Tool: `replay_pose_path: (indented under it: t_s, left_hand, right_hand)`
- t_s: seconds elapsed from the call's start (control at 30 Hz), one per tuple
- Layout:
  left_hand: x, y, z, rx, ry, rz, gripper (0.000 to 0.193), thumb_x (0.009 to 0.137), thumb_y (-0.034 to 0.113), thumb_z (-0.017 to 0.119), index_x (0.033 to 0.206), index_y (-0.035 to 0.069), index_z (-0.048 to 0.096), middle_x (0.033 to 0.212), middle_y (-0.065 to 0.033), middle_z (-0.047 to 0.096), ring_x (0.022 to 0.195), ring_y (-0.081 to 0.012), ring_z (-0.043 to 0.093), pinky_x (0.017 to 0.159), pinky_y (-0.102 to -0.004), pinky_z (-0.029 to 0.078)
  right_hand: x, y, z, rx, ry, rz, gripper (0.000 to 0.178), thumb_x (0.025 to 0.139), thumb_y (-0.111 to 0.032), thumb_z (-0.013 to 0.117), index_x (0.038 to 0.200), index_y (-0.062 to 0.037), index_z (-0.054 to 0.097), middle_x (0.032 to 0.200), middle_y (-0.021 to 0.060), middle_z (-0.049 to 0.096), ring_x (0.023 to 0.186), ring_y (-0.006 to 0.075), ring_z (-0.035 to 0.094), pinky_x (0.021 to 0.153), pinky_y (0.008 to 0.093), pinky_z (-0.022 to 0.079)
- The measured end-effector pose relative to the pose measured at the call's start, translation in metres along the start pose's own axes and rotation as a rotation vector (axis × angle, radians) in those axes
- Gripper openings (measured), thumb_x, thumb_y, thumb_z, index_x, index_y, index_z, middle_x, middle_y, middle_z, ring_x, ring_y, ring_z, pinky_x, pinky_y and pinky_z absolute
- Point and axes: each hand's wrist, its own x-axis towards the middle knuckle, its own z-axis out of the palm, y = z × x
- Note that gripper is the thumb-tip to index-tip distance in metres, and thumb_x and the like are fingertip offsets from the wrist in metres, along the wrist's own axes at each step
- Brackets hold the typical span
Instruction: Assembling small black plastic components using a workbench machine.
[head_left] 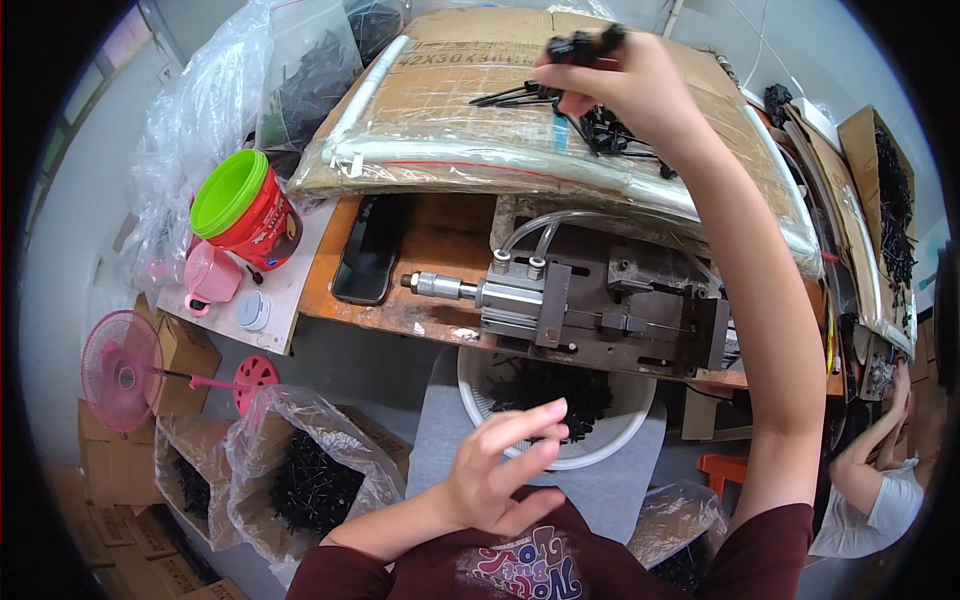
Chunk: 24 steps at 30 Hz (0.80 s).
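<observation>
High over the cardboard-topped board (450, 100), my right hand (625, 90) is closed around a bunch of black plastic pieces (575, 48) with thick heads. Below it lies a loose pile of thin-stemmed black pieces (605, 130) on the cardboard. My left hand (505, 465) hovers near my chest with its fingers apart and nothing visible in them. Just beyond that hand is a white plastic basket (470, 385) holding many black pieces. Between the basket and the board sits a metal fixture with an air cylinder (515, 305), bolted to the wooden bench.
A phone (370, 250) rests on the bench. Left of it are a red bucket with a green rim (270, 225), a pink cup (210, 275) and a pink fan (125, 375). Plastic bags of black pieces (315, 480) stand low left. Another person (870, 490) works at far right.
</observation>
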Motion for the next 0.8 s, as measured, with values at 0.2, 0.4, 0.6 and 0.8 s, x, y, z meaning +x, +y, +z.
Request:
replay_pose_path:
  t_s: [0.2, 0.4, 0.6, 0.8]
  left_hand:
    - [0.045, 0.005, -0.02, 0.235, 0.165, -0.13, 0.046, 0.075, -0.006, 0.073, 0.119, -0.006, 0.058, 0.114, -0.0169, 0.065, 0.093, -0.0298, 0.065, 0.08, -0.0348, 0.054]
    - [0.071, 0.003, 0.004, 0.118, -0.011, -0.177, 0.042, 0.068, 0.005, 0.086, 0.105, -0.001, 0.069, 0.1, -0.0137, 0.07, 0.091, -0.0245, 0.068, 0.078, -0.0319, 0.056]
    - [0.056, -0.003, 0.023, 0.099, -0.163, -0.247, 0.039, 0.073, 0.001, 0.081, 0.11, -0.001, 0.068, 0.099, -0.011, 0.067, 0.089, -0.0216, 0.067, 0.075, -0.0291, 0.055]
    - [0.037, -0.023, 0.041, 0.189, -0.243, -0.235, 0.04, 0.076, -0.002, 0.074, 0.115, -0.005, 0.063, 0.104, -0.0123, 0.058, 0.084, -0.0218, 0.065, 0.069, -0.0309, 0.056]
  right_hand:
    - [-0.112, -0.039, -0.005, -0.331, 0.264, -0.412, 0.027, 0.074, 0.011, 0.062, 0.096, -0.0014, 0.072, 0.087, 0.0101, 0.071, 0.083, 0.0195, 0.068, 0.074, 0.0328, 0.054]
    - [-0.218, -0.042, 0.025, -0.362, 0.206, -0.404, 0.042, 0.062, -0.005, 0.067, 0.102, 0.0103, 0.068, 0.095, 0.0199, 0.067, 0.072, 0.027, 0.067, 0.06, 0.033, 0.056]
    - [-0.259, -0.026, 0.031, -0.356, 0.322, -0.19, 0.032, 0.069, 0.004, 0.071, 0.101, 0.0067, 0.069, 0.095, 0.0183, 0.069, 0.079, 0.0275, 0.069, 0.067, 0.0332, 0.056]
    - [-0.279, -0.034, 0.033, -0.199, 0.487, 0.111, 0.02, 0.081, 0.011, 0.067, 0.101, 0.0054, 0.068, 0.102, 0.0188, 0.068, 0.08, 0.0249, 0.069, 0.073, 0.0331, 0.056]
